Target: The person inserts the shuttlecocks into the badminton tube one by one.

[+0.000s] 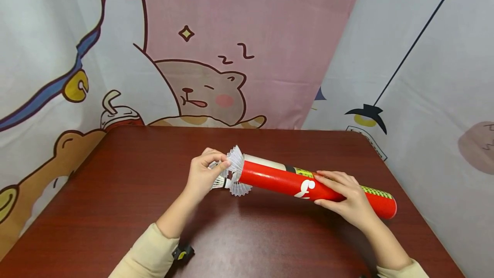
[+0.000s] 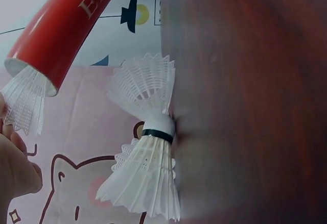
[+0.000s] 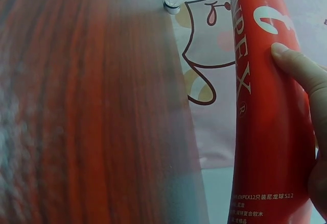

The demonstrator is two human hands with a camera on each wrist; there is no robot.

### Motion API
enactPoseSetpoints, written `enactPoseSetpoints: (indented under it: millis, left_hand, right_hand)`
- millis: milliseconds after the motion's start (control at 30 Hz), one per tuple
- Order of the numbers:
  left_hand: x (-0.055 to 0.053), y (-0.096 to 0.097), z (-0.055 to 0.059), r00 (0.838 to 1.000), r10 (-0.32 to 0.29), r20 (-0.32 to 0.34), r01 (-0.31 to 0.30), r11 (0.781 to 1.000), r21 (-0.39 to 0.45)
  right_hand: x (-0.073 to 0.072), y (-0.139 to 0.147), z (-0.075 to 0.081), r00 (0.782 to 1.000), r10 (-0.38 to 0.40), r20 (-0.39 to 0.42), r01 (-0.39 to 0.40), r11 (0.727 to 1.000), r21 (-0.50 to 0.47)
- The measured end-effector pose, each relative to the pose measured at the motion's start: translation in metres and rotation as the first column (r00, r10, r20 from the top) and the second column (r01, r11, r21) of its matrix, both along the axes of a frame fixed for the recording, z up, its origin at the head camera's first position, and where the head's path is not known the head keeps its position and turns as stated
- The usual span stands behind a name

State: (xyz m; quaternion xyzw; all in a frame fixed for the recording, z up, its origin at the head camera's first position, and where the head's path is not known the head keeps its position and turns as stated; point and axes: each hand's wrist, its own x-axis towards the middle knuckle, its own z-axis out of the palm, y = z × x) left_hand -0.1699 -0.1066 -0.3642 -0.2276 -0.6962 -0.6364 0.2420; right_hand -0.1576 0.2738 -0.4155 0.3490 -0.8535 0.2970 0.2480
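A red shuttlecock tube (image 1: 278,177), tilted slightly, is held above the table by my right hand (image 1: 349,196), its fingers and thumb around the far right half. The tube's open end faces left. There my left hand (image 1: 206,168) pinches the skirt of a white shuttlecock (image 1: 235,160), whose cork end is inside the tube in the left wrist view. Below that end, loose shuttlecocks lie on the table: one with a feather-like skirt and dark band (image 2: 161,178), another with a netted skirt (image 2: 145,86). Part of the group hides behind my left fingers in the head view.
The dark reddish wooden table (image 1: 115,209) extends under both arms. Behind it hangs a cloth backdrop (image 1: 278,46) printed with cartoon animals. A small black device (image 1: 183,253) sits at my left sleeve cuff.
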Motion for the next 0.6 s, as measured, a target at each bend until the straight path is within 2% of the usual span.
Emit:
enactPoseSetpoints:
  millis: [267, 467, 600]
  left_hand:
    - [0.0060, 0.0039, 0.0017, 0.995, -0.005, 0.101, 0.010, 0.999, -0.042]
    - [0.0079, 0.0047, 0.0021, 0.984, -0.037, 0.172, 0.052, 0.995, -0.082]
    - [0.0082, 0.0070, 0.0014, 0.981, -0.066, 0.185, 0.089, 0.989, -0.118]
  right_hand:
    - [-0.0016, 0.0005, 0.0001, 0.998, 0.020, -0.062, -0.021, 1.000, -0.005]
    - [-0.0016, 0.0009, 0.0011, 0.997, 0.024, -0.080, -0.025, 1.000, -0.008]
    - [-0.0016, 0.0022, 0.0024, 0.997, 0.024, -0.075, -0.026, 0.999, -0.020]
